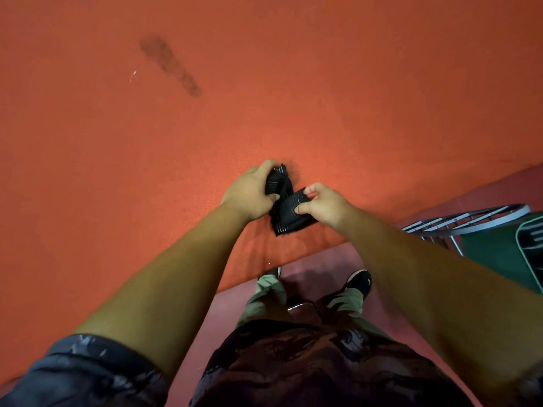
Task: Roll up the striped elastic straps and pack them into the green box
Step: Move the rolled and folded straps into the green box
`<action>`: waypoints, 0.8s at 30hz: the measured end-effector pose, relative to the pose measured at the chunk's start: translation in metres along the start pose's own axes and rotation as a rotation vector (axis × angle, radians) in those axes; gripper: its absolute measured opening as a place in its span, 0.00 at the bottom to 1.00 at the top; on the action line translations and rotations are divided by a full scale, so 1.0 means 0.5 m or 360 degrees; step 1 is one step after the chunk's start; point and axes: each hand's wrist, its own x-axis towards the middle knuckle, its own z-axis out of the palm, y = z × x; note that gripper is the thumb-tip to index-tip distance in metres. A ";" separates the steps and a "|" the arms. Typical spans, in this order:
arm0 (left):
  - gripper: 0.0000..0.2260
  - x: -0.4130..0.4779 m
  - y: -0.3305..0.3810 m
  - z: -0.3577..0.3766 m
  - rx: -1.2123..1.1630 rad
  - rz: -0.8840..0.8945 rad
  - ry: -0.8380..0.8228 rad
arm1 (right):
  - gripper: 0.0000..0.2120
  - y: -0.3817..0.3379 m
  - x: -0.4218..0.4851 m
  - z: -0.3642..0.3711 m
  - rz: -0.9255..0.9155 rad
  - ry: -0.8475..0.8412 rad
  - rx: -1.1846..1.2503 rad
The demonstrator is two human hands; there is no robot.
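Left hand [249, 193] and right hand [324, 204] grip striped strap [289, 210]

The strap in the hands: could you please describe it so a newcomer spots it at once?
Find the wide orange table and follow it to its near edge, where the left hand and right hand meet. Both grip the strap: black, ribbed with thin pale stripes, unlike the plain orange around it.

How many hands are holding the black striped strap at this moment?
2. The left hand grips the upper part of the strap; the right hand pinches its lower part. Both are above the orange surface. None seems hidden.
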 end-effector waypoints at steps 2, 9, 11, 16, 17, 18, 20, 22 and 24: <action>0.27 0.025 0.038 -0.022 0.0007 0.0013 -0.0032 | 0.23 -0.001 -0.008 -0.048 -0.0022 0.0054 0.0027; 0.21 0.110 0.225 -0.034 -0.0091 0.0173 -0.0064 | 0.30 0.042 -0.080 -0.254 -0.0072 0.0400 0.0201; 0.19 0.129 0.289 -0.018 -0.0115 0.0232 -0.0092 | 0.37 0.070 -0.104 -0.310 -0.0111 0.0461 0.0268; 0.15 0.167 0.451 0.049 -0.0131 0.0370 -0.0244 | 0.19 0.172 -0.165 -0.425 -0.0057 0.0594 0.0362; 0.17 0.174 0.483 0.066 -0.0113 0.0415 -0.0274 | 0.16 0.198 -0.182 -0.446 -0.0018 0.0645 0.0393; 0.21 0.180 0.514 0.084 -0.0084 0.0464 -0.0307 | 0.15 0.225 -0.198 -0.465 0.0021 0.0688 0.0422; 0.28 0.190 0.580 0.122 0.0003 0.0576 -0.0378 | 0.16 0.277 -0.241 -0.502 0.0082 0.0761 0.0459; 0.26 0.198 0.647 0.168 0.0090 0.0680 -0.0431 | 0.15 0.330 -0.291 -0.538 0.0126 0.0848 0.0514; 0.19 0.200 0.717 0.219 0.0128 0.0778 -0.0474 | 0.13 0.386 -0.342 -0.569 0.0161 0.0972 0.0596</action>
